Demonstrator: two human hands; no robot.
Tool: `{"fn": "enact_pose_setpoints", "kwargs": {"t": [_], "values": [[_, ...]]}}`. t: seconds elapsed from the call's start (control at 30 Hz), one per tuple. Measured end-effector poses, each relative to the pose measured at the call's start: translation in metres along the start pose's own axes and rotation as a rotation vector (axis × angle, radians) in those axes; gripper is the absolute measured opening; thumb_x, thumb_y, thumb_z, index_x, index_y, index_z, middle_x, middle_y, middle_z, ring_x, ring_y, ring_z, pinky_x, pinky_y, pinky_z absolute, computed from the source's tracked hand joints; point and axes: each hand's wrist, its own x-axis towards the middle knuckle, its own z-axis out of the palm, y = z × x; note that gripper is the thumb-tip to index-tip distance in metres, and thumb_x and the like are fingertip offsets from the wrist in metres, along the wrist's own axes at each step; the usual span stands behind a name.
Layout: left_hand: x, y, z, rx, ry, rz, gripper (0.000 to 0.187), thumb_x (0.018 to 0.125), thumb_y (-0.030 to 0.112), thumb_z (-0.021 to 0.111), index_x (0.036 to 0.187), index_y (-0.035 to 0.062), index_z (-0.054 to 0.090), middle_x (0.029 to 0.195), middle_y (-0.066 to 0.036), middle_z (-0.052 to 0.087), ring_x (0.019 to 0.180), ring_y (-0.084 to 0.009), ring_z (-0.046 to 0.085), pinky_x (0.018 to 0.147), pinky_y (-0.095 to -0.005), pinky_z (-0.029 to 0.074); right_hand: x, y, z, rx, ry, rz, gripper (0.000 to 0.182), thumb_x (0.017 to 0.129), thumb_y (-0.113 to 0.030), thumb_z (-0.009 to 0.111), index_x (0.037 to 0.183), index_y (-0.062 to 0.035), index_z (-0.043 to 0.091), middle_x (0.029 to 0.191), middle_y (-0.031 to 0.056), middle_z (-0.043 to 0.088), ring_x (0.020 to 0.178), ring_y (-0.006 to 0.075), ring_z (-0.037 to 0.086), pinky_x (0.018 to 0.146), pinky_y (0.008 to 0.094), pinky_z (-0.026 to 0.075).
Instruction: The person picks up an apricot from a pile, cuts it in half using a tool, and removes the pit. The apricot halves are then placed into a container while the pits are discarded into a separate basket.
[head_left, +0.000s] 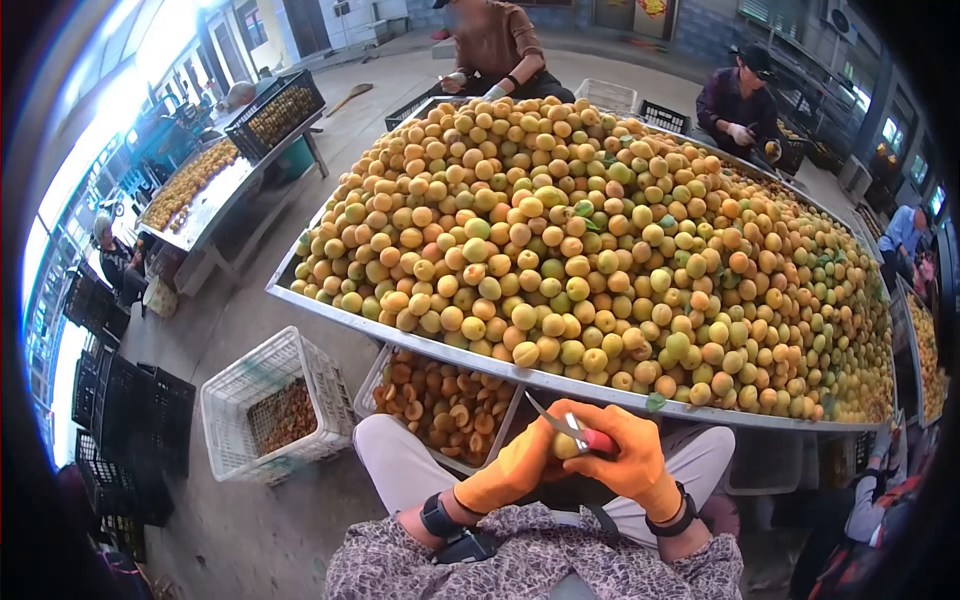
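Observation:
Both my hands wear orange gloves and meet over my lap. My right hand (pixel 628 455) is closed round a knife (pixel 598 442) with a red handle; its blade points up and to the left. Against the blade is a yellow apricot (pixel 565 446), gripped by the fingers of my left hand (pixel 512 472) and partly hidden by them. Just beyond the hands runs the metal rim of a large table (pixel 470 352), heaped with whole apricots (pixel 560 250). Below that rim, left of my hands, a crate holds halved apricots (pixel 440 400).
On the floor at left stands a white crate (pixel 222 425) with brown bits inside. Black crates (pixel 165 420) are stacked farther left. Two people (pixel 495 45) (pixel 742 100) sit across the table. Another person's sleeve (pixel 865 510) shows at lower right. A second table (pixel 215 215) carries more fruit.

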Motion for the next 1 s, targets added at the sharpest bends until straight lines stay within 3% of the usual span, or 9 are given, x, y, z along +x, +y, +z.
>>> {"fn": "enact_pose_setpoints", "kwargs": {"t": [0.27, 0.33, 0.4, 0.47, 0.53, 0.63, 0.8, 0.97, 1.0], "values": [[0.02, 0.001, 0.005, 0.042, -0.101, -0.026, 0.045, 0.085, 0.023, 0.068, 0.119, 0.002, 0.046, 0.111, -0.012, 0.058, 0.101, -0.0257, 0.059, 0.087, -0.0337, 0.047, -0.012, 0.007, 0.007, -0.391, -0.049, -0.193, 0.074, 0.061, -0.025, 0.083, 0.125, -0.0027, 0.054, 0.089, 0.0145, 0.064, 0.064, 0.03, 0.065, 0.054, 0.0352, 0.052], [0.015, -0.006, 0.014, -0.349, -0.007, -0.216, 0.032, 0.088, 0.017, 0.064, 0.113, 0.0028, 0.051, 0.11, -0.013, 0.059, 0.1, -0.0275, 0.059, 0.086, -0.0334, 0.047, -0.017, 0.013, 0.015, -0.342, 0.028, -0.228, 0.071, 0.064, -0.023, 0.081, 0.124, 0.0009, 0.051, 0.09, 0.0166, 0.063, 0.065, 0.0321, 0.064, 0.055, 0.037, 0.052], [0.021, 0.014, 0.014, 0.053, 0.101, 0.041, 0.021, 0.091, 0.017, 0.055, 0.105, 0.0014, 0.053, 0.098, -0.015, 0.06, 0.091, -0.03, 0.059, 0.081, -0.0356, 0.048, -0.018, 0.011, 0.021, -0.297, 0.042, -0.212, 0.066, 0.068, -0.019, 0.078, 0.124, 0.0026, 0.05, 0.089, 0.0179, 0.063, 0.066, 0.0348, 0.064, 0.056, 0.0385, 0.052], [0.021, 0.013, 0.017, 0.109, 0.19, 0.053, 0.026, 0.095, 0.026, 0.051, 0.105, 0.0019, 0.054, 0.094, -0.011, 0.058, 0.084, -0.0221, 0.058, 0.076, -0.0318, 0.048, -0.021, 0.013, 0.029, -0.219, 0.102, -0.139, 0.063, 0.07, -0.015, 0.075, 0.125, 0.0027, 0.049, 0.088, 0.0187, 0.062, 0.067, 0.0365, 0.063, 0.057, 0.0396, 0.051], [0.021, 0.016, 0.019, -0.141, 0.269, -0.343, 0.033, 0.101, 0.024, 0.036, 0.106, -0.0026, 0.054, 0.109, -0.014, 0.059, 0.097, -0.0266, 0.06, 0.086, -0.033, 0.047, -0.023, 0.013, 0.037, -0.167, 0.121, -0.11, 0.059, 0.073, -0.011, 0.071, 0.125, 0.0033, 0.048, 0.089, 0.0199, 0.063, 0.067, 0.0379, 0.064, 0.058, 0.0398, 0.051], [0.015, 0.021, 0.02, -0.139, 0.322, -0.269, 0.039, 0.104, 0.025, 0.028, 0.107, -0.0057, 0.053, 0.108, -0.015, 0.056, 0.091, -0.0248, 0.058, 0.085, -0.0326, 0.047, -0.022, 0.01, 0.046, -0.033, 0.207, -0.097, 0.051, 0.077, -0.01, 0.065, 0.124, 0.0044, 0.049, 0.088, 0.0223, 0.063, 0.069, 0.0389, 0.064, 0.061, 0.0387, 0.051], [0.006, 0.006, 0.015, 0.364, 0.368, 0.204, 0.029, 0.103, 0.016, 0.036, 0.113, -0.0075, 0.048, 0.114, -0.02, 0.052, 0.085, -0.0222, 0.055, 0.079, -0.0336, 0.049, -0.033, 0.008, 0.068, 0.428, 0.316, 0.205, 0.047, 0.094, -0.032, 0.061, 0.121, 0.0048, 0.053, 0.101, 0.0111, 0.066, 0.09, 0.0162, 0.061, 0.08, 0.0293, 0.049], [0.012, 0.001, 0.007, -0.215, 0.517, -0.303, 0.022, 0.099, 0.027, 0.047, 0.105, 0.0065, 0.052, 0.085, -0.003, 0.055, 0.074, -0.0098, 0.049, 0.064, -0.0246, 0.044, -0.011, 0.011, 0.066, 1.219, 0.27, 0.504, 0.056, 0.094, -0.05, 0.055, 0.115, 0.0008, 0.058, 0.068, 0.002, 0.052, 0.038, 0.005, 0.031, 0.038, 0.0204, 0.023], [0.01, 0.006, 0.0, 0.027, 0.451, -0.116, 0.034, 0.101, 0.041, 0.041, 0.101, 0.0082, 0.051, 0.076, -0.002, 0.052, 0.066, -0.0092, 0.046, 0.054, -0.0224, 0.038, -0.014, 0.017, 0.065, 1.351, 0.236, 0.571, 0.064, 0.093, -0.057, 0.051, 0.119, 0.0013, 0.056, 0.071, 0.0034, 0.054, 0.037, 0.0057, 0.029, 0.038, 0.0208, 0.025]]}}
